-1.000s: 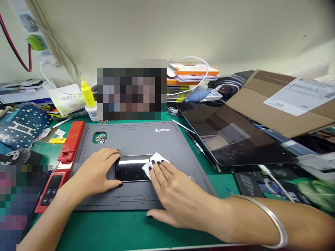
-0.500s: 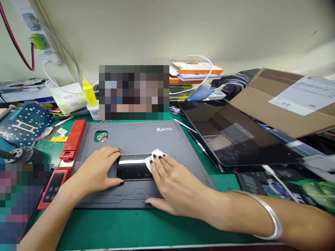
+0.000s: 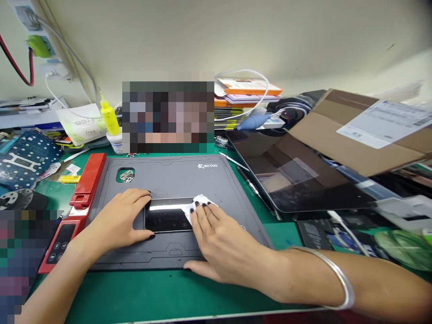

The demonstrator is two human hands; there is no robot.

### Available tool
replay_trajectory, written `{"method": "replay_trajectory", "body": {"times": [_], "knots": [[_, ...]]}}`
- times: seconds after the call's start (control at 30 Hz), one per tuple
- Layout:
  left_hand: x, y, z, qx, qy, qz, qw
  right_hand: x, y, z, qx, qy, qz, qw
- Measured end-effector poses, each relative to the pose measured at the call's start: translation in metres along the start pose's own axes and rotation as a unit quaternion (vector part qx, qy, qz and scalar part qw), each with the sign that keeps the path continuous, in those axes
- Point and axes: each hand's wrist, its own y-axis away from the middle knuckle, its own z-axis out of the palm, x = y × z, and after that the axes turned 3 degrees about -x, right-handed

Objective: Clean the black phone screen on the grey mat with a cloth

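Note:
A black glass-fronted phone (image 3: 165, 217) lies flat in a recess of the grey WKTOO work mat (image 3: 182, 175), with a bright reflection along its top. My left hand (image 3: 118, 217) spans the phone's left end, fingertips at its upper edge and thumb at its lower edge. My right hand (image 3: 219, 238) presses a crumpled white wipe (image 3: 200, 207) onto the phone's right part. That hand and the wipe hide the phone's right end. A metal bangle (image 3: 334, 279) circles my right wrist.
A red and black device (image 3: 64, 236) runs along the mat's left edge. Behind it are a circuit board (image 3: 27, 153) and a yellow bottle (image 3: 110, 118). A large dark glass panel (image 3: 303, 180) and a cardboard box (image 3: 357, 130) fill the right side.
The whole scene sits slightly further left in view. Both hands stay on the phone, and the wipe under my right fingers lies a little flatter.

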Motion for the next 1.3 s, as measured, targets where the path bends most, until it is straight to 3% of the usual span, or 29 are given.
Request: {"method": "replay_trajectory", "body": {"times": [0.93,1.3], "knots": [[0.0019,-0.0018,-0.001,-0.031,-0.025,-0.017,0.999,-0.001,0.0004,-0.0008,-0.004,0.002,0.001,1.0],[0.0001,-0.0014,0.001,-0.018,-0.017,-0.011,1.0,-0.001,0.0002,-0.0012,-0.008,0.016,-0.003,1.0]]}}
